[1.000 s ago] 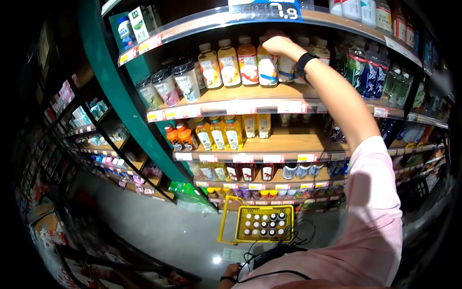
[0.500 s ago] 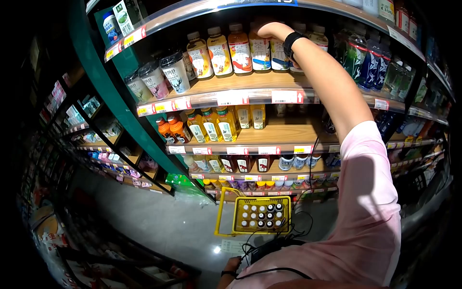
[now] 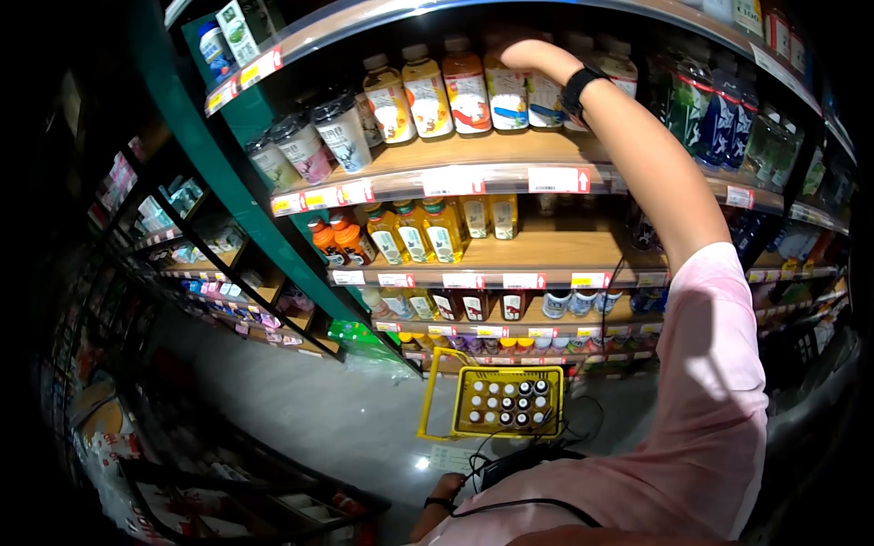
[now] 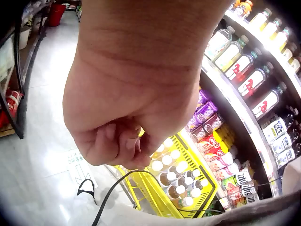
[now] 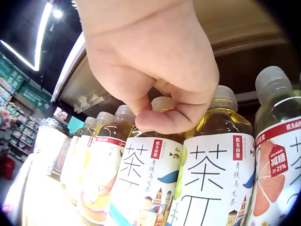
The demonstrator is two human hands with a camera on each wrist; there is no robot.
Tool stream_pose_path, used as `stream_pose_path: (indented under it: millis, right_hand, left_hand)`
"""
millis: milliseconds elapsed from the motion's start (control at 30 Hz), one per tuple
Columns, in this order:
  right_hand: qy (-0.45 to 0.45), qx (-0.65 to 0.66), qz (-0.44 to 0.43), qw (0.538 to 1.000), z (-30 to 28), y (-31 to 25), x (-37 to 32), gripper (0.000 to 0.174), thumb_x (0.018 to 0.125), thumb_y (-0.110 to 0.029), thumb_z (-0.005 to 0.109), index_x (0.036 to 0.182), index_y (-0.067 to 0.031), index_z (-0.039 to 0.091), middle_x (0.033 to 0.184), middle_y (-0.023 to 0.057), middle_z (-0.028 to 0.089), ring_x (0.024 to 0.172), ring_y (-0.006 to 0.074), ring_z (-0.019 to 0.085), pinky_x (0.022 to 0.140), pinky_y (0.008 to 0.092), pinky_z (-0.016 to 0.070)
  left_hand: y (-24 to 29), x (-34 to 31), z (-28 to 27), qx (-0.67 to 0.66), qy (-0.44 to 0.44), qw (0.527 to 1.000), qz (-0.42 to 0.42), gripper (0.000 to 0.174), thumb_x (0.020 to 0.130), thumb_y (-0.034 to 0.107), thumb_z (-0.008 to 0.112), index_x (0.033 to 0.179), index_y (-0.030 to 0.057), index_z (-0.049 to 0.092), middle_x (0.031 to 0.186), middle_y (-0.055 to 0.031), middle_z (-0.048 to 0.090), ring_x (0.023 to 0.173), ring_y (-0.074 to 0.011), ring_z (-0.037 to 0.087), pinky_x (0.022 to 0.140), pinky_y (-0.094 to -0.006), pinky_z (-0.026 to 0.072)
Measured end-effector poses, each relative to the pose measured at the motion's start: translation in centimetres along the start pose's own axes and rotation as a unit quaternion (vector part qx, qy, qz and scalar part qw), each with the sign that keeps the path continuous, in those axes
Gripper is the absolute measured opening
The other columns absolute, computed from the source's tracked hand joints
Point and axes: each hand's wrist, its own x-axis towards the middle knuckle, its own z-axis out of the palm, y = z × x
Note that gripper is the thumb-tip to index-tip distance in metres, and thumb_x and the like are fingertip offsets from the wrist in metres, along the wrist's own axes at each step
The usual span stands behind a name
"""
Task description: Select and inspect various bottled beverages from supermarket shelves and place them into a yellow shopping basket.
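Observation:
My right hand (image 3: 541,58) reaches onto the upper shelf. In the right wrist view, its thumb and fingers curl round the cap and neck of a tea bottle (image 5: 146,172) with a white label, which stands upright in a row. Another tea bottle (image 5: 211,165) with a matching label is right beside it. My left hand (image 3: 448,485) hangs low by my body, fingers loosely curled and nothing visible in them. Beyond it in the left wrist view is a yellow basket (image 4: 189,147) on the floor, holding several bottles with white caps.
Paper cups with dark lids (image 3: 341,132) stand left of the tea bottles. Above the right hand runs the edge of a higher shelf (image 3: 364,25). Lower shelves hold juice bottles (image 3: 443,232). A black cable (image 4: 113,188) hangs near the left hand.
The head view tilts and shifts a little. My right hand stays at the top of the same tea bottle, and the left hand still hangs low.

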Motion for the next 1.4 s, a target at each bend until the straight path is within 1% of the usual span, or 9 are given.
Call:
stream_pose_path:
  millis: [167, 233, 300, 833, 900, 1000, 1033, 1133, 1400]
  right_hand:
    - [0.007, -0.114, 0.023, 0.993, -1.3, -2.0, -0.8, 0.037, 0.093, -0.021, 0.053, 0.126, -0.0075, 0.063, 0.125, 0.0215, 0.063, 0.114, 0.0372, 0.061, 0.094, 0.0462, 0.05]
    - [0.01, -0.09, 0.089, 0.992, -2.0, -3.6, -1.3, 0.037, 0.091, -0.017, 0.051, 0.124, -0.0056, 0.064, 0.127, 0.022, 0.062, 0.115, 0.0375, 0.061, 0.094, 0.0454, 0.05]
    - [0.012, -0.067, 0.154, 0.986, -3.5, -6.2, -2.6, 0.038, 0.089, -0.014, 0.05, 0.122, -0.0038, 0.066, 0.128, 0.0225, 0.061, 0.116, 0.0378, 0.061, 0.094, 0.0445, 0.05]
    - [-0.074, -0.067, 0.049, 0.994, -2.1, -10.2, -0.4, 0.049, 0.094, -0.024, 0.04, 0.135, -0.003, 0.056, 0.136, 0.024, 0.055, 0.123, 0.0383, 0.056, 0.104, 0.0455, 0.0438]
    - [-0.087, -0.057, 0.061, 0.993, -2.0, -10.5, -0.5, 0.049, 0.093, -0.023, 0.04, 0.134, -0.0016, 0.056, 0.135, 0.0243, 0.055, 0.121, 0.0386, 0.058, 0.103, 0.0461, 0.0452]
    - [-0.117, -0.064, 0.066, 0.989, -2.9, -11.3, -2.2, 0.048, 0.091, -0.02, 0.045, 0.133, 0.0007, 0.055, 0.129, 0.0235, 0.06, 0.114, 0.0387, 0.062, 0.097, 0.0465, 0.05]
    - [-0.056, -0.057, 0.024, 0.997, -3.1, -11.7, -3.7, 0.044, 0.093, -0.021, 0.048, 0.129, 0.0018, 0.056, 0.119, 0.0253, 0.063, 0.11, 0.0385, 0.063, 0.093, 0.0467, 0.0513]
    - [0.104, -0.022, -0.046, 0.993, -2.5, -12.5, -8.2, 0.036, 0.096, -0.018, 0.052, 0.128, -0.0018, 0.046, 0.115, 0.0245, 0.061, 0.097, 0.0426, 0.065, 0.083, 0.0512, 0.0529]
    - [0.336, 0.094, -0.15, 0.925, -7.1, -11.8, -17.6, 0.037, 0.094, -0.022, 0.062, 0.123, -0.0006, 0.053, 0.109, 0.0178, 0.061, 0.084, 0.0338, 0.069, 0.074, 0.0441, 0.0565]
  left_hand:
    - [-1.2, 1.7, 0.5, -0.028, -0.06, 0.996, -0.056, 0.026, 0.094, 0.02, 0.056, 0.11, 0.0057, 0.07, 0.08, -0.0039, 0.062, 0.055, -0.0117, 0.046, 0.046, -0.0275, 0.036]
    - [-1.5, 1.9, 0.5, -0.038, -0.048, 0.997, -0.04, 0.025, 0.094, 0.021, 0.058, 0.109, 0.0054, 0.07, 0.081, -0.0034, 0.062, 0.055, -0.0116, 0.046, 0.046, -0.0271, 0.0352]
    - [-0.9, 1.5, 0.5, 0.097, -0.025, 0.995, -0.003, 0.025, 0.084, 0.02, 0.06, 0.102, 0.0071, 0.072, 0.095, -0.0196, 0.071, 0.09, -0.0371, 0.067, 0.077, -0.0418, 0.0536]
    - [-2.3, -1.6, 1.4, -0.079, 0.007, 0.988, -0.134, 0.024, 0.091, 0.019, 0.052, 0.093, 0.0019, 0.07, 0.083, -0.0151, 0.07, 0.068, -0.0257, 0.066, 0.062, -0.0378, 0.0511]
    - [-2.6, -2.5, 0.4, 0.074, -0.005, 0.994, 0.085, 0.022, 0.09, 0.015, 0.053, 0.097, 0.0024, 0.07, 0.083, -0.0135, 0.071, 0.066, -0.0235, 0.065, 0.059, -0.0362, 0.0505]
    - [-2.6, -2.0, 0.8, 0.037, 0.003, 0.997, 0.069, 0.021, 0.089, 0.011, 0.053, 0.101, 0.0037, 0.069, 0.083, -0.0134, 0.07, 0.065, -0.0227, 0.065, 0.056, -0.0342, 0.0508]
    - [-1.6, -1.4, 0.7, -0.079, -0.018, 0.99, -0.113, 0.022, 0.089, 0.012, 0.055, 0.104, 0.005, 0.069, 0.082, -0.0108, 0.07, 0.062, -0.0214, 0.063, 0.05, -0.0319, 0.0484]
    - [-5.8, 1.0, 2.0, -0.37, -0.094, 0.902, -0.2, 0.026, 0.092, 0.033, 0.057, 0.101, 0.012, 0.07, 0.083, -0.0007, 0.069, 0.065, -0.0128, 0.059, 0.053, -0.0257, 0.0408]
    - [6.8, 3.6, -3.7, -0.299, -0.166, 0.924, -0.173, 0.029, 0.103, 0.034, 0.045, 0.107, 0.0117, 0.063, 0.075, 0.0044, 0.06, 0.056, -0.0073, 0.049, 0.049, -0.0218, 0.0405]
